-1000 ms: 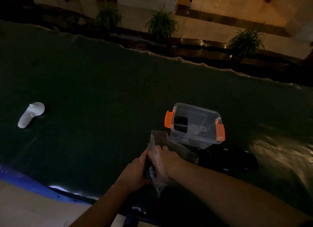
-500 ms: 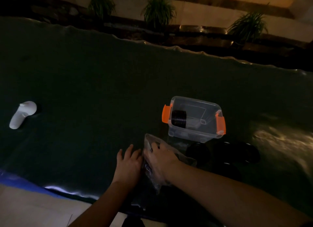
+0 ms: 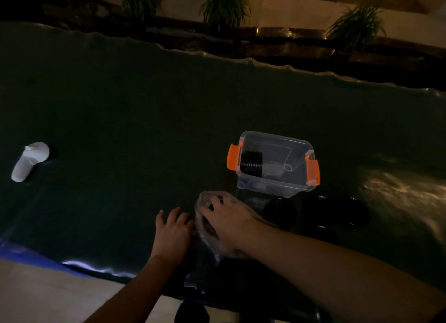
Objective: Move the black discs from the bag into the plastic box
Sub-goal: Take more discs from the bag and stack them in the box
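Note:
A clear plastic box (image 3: pixel 299 187) with orange latches stands open on the dark green table cover. A stack of black discs (image 3: pixel 251 163) lies on its side against the box's left wall. The clear plastic bag (image 3: pixel 205 226) lies flat just in front of the box. My right hand (image 3: pixel 229 222) is inside the bag, fingers curled; what they hold is hidden. My left hand (image 3: pixel 172 231) rests flat on the table, fingers spread, touching the bag's left edge. More dark round discs (image 3: pixel 280 211) lie loose on the table right of the bag.
A white handheld controller (image 3: pixel 29 161) lies far left on the table. The table's near edge (image 3: pixel 96 270) runs just behind my left wrist. Further dark discs (image 3: pixel 347 211) sit in front of the box's right end. Potted plants line the floor beyond the far edge.
The bag was lifted between both hands a second ago; now it lies flat on the table. My left hand has let go and spread flat beside it. My right hand reaches into the bag.

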Action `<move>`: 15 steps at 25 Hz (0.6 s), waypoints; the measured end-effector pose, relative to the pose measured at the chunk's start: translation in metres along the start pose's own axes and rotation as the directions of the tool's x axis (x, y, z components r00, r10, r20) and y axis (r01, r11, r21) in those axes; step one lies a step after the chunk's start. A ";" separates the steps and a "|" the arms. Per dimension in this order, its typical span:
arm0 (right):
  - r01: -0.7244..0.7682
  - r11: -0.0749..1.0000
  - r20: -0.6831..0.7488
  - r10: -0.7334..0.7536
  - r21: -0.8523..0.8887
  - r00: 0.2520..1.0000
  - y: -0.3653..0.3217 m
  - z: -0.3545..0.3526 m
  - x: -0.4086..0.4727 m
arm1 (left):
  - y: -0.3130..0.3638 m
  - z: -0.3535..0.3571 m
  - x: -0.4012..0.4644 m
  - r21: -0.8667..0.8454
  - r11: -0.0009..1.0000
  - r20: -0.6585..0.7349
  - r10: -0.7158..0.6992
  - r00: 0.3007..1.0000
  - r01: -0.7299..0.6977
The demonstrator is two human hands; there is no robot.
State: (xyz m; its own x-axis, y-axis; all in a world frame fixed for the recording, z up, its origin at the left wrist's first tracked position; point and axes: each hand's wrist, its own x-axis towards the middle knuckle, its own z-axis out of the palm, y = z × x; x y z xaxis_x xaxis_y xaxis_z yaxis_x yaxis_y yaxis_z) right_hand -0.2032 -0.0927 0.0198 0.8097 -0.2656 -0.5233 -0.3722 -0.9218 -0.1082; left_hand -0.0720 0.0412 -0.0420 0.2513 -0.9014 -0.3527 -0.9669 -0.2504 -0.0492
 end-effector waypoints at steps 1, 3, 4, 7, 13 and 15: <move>-0.003 1.000 -0.024 0.003 0.031 1.000 0.000 0.000 -0.001 | 0.001 -0.001 -0.001 -0.019 1.000 0.004 -0.006 1.000 0.006; -0.005 0.998 -0.057 0.008 0.056 0.998 -0.001 0.000 -0.002 | 0.003 -0.001 -0.001 -0.076 0.997 -0.027 -0.013 1.000 0.011; -0.006 0.999 -0.057 0.009 0.044 0.998 0.000 -0.001 -0.002 | 0.005 -0.002 0.000 -0.151 0.988 -0.074 -0.009 0.997 -0.003; 0.006 1.000 -0.036 -0.007 -0.014 0.999 0.002 -0.002 0.002 | 0.011 -0.004 0.003 -0.562 0.820 -0.155 0.022 0.988 -0.107; -0.027 0.999 -0.029 0.028 0.024 0.999 0.000 0.001 -0.006 | 0.029 0.008 0.015 -0.539 0.841 -0.058 0.004 0.998 -0.035; -0.022 0.998 -0.057 0.025 0.059 0.998 0.002 -0.004 -0.013 | 0.031 0.015 0.019 -0.441 0.897 -0.015 -0.022 1.000 0.013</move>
State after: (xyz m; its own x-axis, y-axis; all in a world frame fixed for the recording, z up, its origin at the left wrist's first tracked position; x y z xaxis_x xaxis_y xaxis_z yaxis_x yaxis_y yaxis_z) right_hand -0.2128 -0.0922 0.0294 0.8249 -0.3043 -0.4764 -0.4156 -0.8977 -0.1461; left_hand -0.0981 0.0218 -0.0645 0.2729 -0.9008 -0.3379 -0.8450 -0.3923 0.3634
